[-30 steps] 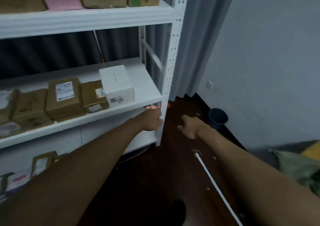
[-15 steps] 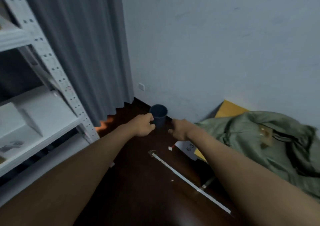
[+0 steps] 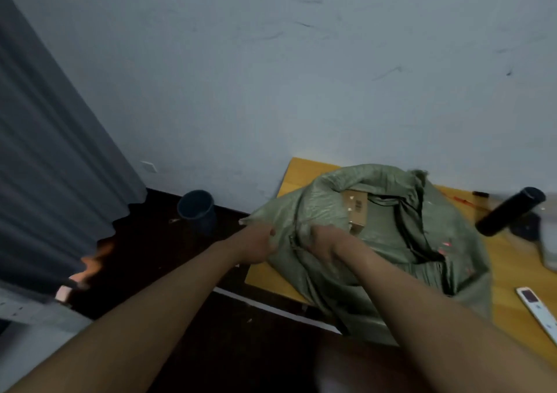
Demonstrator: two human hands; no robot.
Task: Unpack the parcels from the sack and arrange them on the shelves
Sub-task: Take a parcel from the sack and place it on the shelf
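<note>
A green woven sack (image 3: pixel 391 242) lies crumpled on a yellow table (image 3: pixel 509 275) against the wall. A brown cardboard parcel (image 3: pixel 357 210) shows inside its open mouth. My left hand (image 3: pixel 256 245) grips the sack's near left edge with curled fingers. My right hand (image 3: pixel 324 240) grips the fabric just to the right of it, below the parcel. The rest of the sack's contents are hidden by the folds.
A dark blue bucket (image 3: pixel 197 207) stands on the dark floor by the wall. A grey curtain (image 3: pixel 54 166) hangs at left, with a corner of the white shelf (image 3: pixel 18 305) below it. A black cylinder (image 3: pixel 509 211) and a white remote (image 3: pixel 539 308) lie on the table's right side.
My view has swung right from the shelves to the sack. Both hands have travelled from near the shelf post, across the floor, and taken hold of the sack's edge.
</note>
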